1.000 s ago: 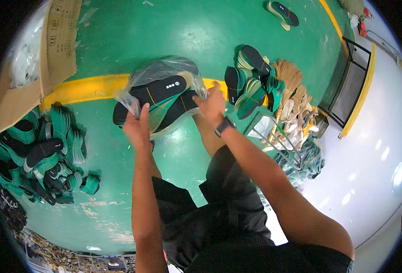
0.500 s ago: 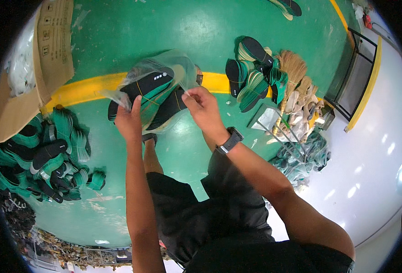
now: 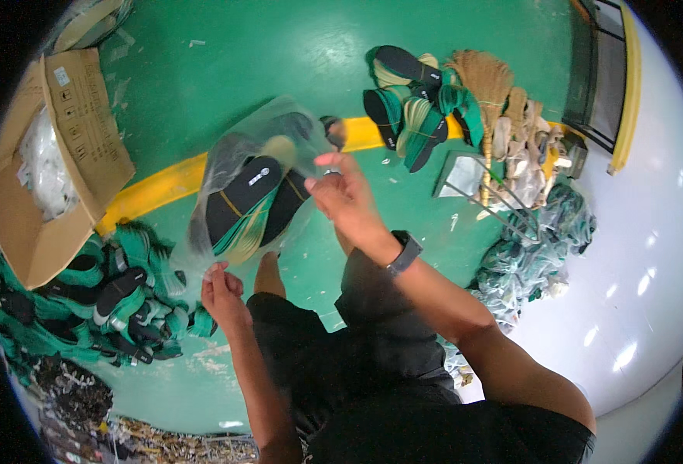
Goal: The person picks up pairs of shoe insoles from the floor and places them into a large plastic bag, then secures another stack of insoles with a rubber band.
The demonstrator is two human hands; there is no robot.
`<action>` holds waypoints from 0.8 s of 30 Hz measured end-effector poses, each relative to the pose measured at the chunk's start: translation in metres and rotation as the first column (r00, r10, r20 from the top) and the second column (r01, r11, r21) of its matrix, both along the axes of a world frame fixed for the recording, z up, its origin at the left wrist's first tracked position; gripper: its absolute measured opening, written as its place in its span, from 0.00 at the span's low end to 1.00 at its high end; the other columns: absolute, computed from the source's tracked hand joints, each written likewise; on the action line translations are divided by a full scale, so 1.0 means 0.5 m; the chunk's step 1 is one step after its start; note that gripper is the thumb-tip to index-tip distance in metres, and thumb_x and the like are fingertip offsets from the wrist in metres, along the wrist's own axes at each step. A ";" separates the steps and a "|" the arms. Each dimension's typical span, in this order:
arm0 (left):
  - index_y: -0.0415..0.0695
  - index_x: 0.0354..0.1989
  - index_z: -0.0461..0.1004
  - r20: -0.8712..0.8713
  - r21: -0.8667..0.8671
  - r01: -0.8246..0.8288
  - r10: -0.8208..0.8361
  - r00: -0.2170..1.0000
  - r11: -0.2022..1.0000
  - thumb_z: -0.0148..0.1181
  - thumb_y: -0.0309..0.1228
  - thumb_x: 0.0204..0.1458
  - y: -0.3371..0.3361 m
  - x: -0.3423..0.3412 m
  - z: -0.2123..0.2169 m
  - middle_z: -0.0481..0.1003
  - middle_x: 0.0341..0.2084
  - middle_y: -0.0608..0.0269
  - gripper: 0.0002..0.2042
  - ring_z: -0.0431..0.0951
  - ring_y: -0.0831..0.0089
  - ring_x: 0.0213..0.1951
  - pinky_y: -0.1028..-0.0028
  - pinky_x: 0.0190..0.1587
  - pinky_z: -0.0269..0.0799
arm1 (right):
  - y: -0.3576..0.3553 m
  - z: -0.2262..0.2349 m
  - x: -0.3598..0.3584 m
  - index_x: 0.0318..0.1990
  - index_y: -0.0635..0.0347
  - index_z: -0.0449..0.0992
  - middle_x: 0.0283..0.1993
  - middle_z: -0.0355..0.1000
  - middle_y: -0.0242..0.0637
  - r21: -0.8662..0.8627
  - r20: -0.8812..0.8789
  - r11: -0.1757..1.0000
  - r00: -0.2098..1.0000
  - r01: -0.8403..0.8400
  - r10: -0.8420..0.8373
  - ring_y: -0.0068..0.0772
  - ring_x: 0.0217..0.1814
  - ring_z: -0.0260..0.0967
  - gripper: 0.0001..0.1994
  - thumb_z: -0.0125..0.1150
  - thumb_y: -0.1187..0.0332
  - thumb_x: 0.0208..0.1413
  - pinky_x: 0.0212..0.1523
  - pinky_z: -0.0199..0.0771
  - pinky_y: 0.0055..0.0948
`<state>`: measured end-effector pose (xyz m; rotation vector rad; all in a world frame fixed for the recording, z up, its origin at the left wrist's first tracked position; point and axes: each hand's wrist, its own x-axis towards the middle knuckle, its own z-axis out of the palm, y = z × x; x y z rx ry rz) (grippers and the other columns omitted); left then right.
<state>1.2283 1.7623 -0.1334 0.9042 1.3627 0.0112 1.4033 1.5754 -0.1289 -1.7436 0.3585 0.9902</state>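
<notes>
A clear plastic bag (image 3: 219, 166) with bundles of black and green insoles (image 3: 242, 199) inside is in front of me, above the floor. Yellowish bands tie the insoles. At the bag's near left corner, my left hand (image 3: 228, 298) is closed with its fingertips pinching the film. My right hand (image 3: 349, 199), with a dark watch on the wrist, pinches the bag's right edge beside the insoles. The film is spread between both hands.
An open cardboard box (image 3: 90, 127) holding clear plastic stands at left, above a heap of insole bundles (image 3: 117, 298). More bundles (image 3: 415, 100) lie at upper right beside a straw broom (image 3: 480, 77), a metal dustpan (image 3: 459, 176) and bagged items (image 3: 523, 251). A yellow line (image 3: 156, 192) crosses the green floor.
My left hand has moved from over the insoles down toward me, drawing the bag's film past their near end. My right hand keeps its pinch. The whole view has shifted somewhat.
</notes>
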 end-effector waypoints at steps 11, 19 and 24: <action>0.39 0.29 0.67 -0.051 0.161 0.442 -0.439 0.897 0.883 0.50 0.34 0.56 -0.029 0.073 -0.181 0.66 0.19 0.67 0.10 0.67 0.78 0.24 0.76 0.31 0.67 | -0.127 -0.218 -0.044 0.41 0.67 0.56 0.24 0.68 0.37 -0.048 -0.482 0.975 0.849 0.218 -0.214 0.26 0.17 0.65 0.22 0.63 0.65 0.48 0.20 0.70 0.24; 0.41 0.25 0.67 -0.291 0.093 0.516 -0.473 0.832 0.851 0.52 0.38 0.55 -0.102 0.101 -0.181 0.57 0.11 0.72 0.13 0.57 0.81 0.14 0.78 0.17 0.54 | -0.083 -0.237 0.087 0.35 0.60 0.73 0.20 0.64 0.29 0.380 -0.498 0.563 0.675 0.734 -0.544 0.19 0.20 0.58 0.11 0.54 0.61 0.54 0.17 0.57 0.19; 0.38 0.25 0.68 -0.119 0.163 0.381 -0.366 0.923 0.910 0.50 0.35 0.55 -0.088 0.102 -0.196 0.59 0.10 0.69 0.12 0.59 0.80 0.14 0.76 0.17 0.53 | -0.072 -0.180 -0.014 0.28 0.61 0.74 0.16 0.59 0.25 0.433 -0.332 0.766 0.874 0.475 -0.355 0.14 0.16 0.51 0.15 0.56 0.57 0.52 0.16 0.46 0.20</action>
